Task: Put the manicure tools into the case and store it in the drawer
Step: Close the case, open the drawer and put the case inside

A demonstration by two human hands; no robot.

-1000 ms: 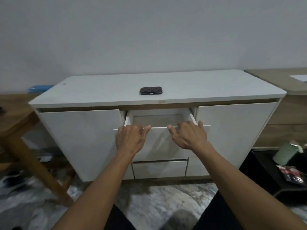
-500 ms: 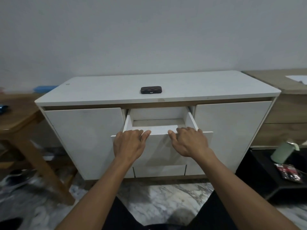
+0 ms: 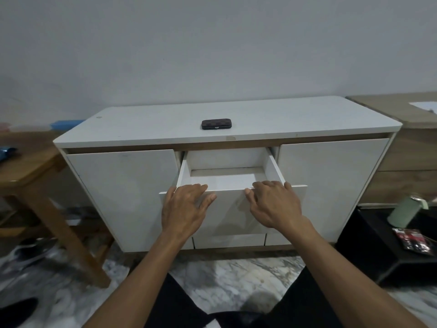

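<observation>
A small dark checkered manicure case (image 3: pixel 216 124) lies shut on the white cabinet top (image 3: pixel 307 119), near its front middle. Just below it the top middle drawer (image 3: pixel 233 209) stands pulled out, and the part of its inside that shows is bare white. My left hand (image 3: pixel 184 209) grips the left part of the drawer front, fingers hooked over its top edge and thumb on the face. My right hand (image 3: pixel 274 207) grips the right part the same way. No loose manicure tools are in view.
A second, shut drawer (image 3: pixel 229 241) sits under the open one, between two shut cabinet doors. A wooden table (image 3: pixel 28 166) stands at the left. A low black table (image 3: pixel 383 252) at the right carries a green bottle (image 3: pixel 404 214) and a dark packet (image 3: pixel 412 241). The floor is marble.
Both hands have drawn the drawer farther out toward me, so more of its inside shows. The case has not moved.
</observation>
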